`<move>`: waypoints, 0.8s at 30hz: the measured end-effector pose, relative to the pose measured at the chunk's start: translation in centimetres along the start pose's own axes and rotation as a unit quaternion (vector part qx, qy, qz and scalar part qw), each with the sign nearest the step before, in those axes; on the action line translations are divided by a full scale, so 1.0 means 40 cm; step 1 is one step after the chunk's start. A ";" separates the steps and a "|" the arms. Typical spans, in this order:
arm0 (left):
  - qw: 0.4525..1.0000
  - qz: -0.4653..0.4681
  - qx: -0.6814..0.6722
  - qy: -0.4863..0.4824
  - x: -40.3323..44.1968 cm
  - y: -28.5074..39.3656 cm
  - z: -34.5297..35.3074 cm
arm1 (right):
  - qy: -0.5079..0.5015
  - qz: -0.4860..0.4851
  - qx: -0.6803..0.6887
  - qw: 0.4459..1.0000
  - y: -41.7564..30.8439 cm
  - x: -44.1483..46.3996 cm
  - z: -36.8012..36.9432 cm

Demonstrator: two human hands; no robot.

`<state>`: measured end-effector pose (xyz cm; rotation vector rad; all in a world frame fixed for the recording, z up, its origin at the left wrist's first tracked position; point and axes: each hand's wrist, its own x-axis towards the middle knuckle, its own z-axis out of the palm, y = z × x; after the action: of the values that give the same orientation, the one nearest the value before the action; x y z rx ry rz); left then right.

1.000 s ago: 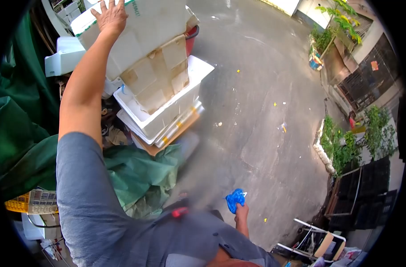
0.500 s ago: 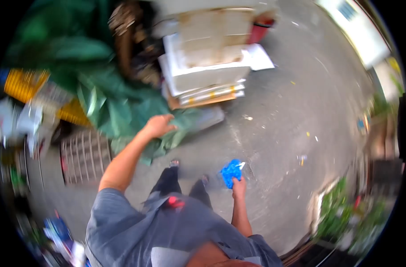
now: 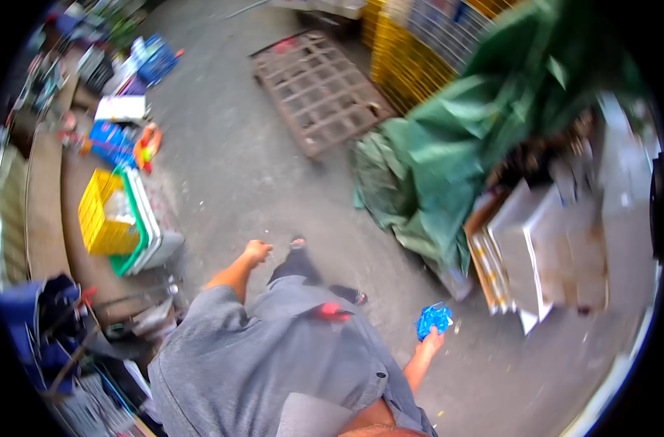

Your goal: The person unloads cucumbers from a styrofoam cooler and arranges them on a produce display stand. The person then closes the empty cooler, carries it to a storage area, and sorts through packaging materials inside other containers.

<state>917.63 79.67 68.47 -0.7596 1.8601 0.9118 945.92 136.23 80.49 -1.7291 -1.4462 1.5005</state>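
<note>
On the right, my right hand (image 3: 432,341) is closed round a crumpled blue plastic bag (image 3: 434,320) with a small white piece at its edge. My left hand (image 3: 257,252) hangs over the grey ground in front of my body, slightly blurred, with nothing visible in it and its fingers loosely apart. It touches nothing. Both feet show below, between the hands. A green tarp (image 3: 448,153) and stacked white foam boxes (image 3: 539,247) stand beyond my right hand, not touched by either hand.
A rusty metal grid platform (image 3: 321,91) lies ahead, beside yellow crates (image 3: 408,65). To the left are a yellow basket (image 3: 107,215), a green-rimmed white container (image 3: 153,229), blue crates and piled clutter.
My left hand has come off the upright foam box and down to my front. The view has swung left, shifting tarp and boxes to the right. The blue bag stays in my right hand.
</note>
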 end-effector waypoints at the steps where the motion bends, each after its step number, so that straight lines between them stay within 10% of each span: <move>1: 0.996 0.022 -0.088 0.024 -0.017 -0.008 0.019 | -0.033 -0.016 -0.031 0.999 -0.059 0.004 0.086; 9: 0.973 0.216 -0.075 0.021 -0.070 0.121 -0.214 | -0.296 -0.137 -0.141 0.935 -0.270 -0.241 0.871; 18: 0.841 0.384 -0.380 -0.008 -0.094 0.332 -0.475 | -0.741 -0.125 -0.298 0.588 -0.300 -0.885 1.444; 24: 0.784 0.359 -0.507 0.013 -0.075 0.420 -0.648 | -0.782 -0.138 -0.399 0.459 -0.255 -0.966 1.758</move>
<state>893.77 67.55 84.22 -0.6196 1.5769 2.5135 883.41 85.00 83.76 0.5843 -3.3627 2.3606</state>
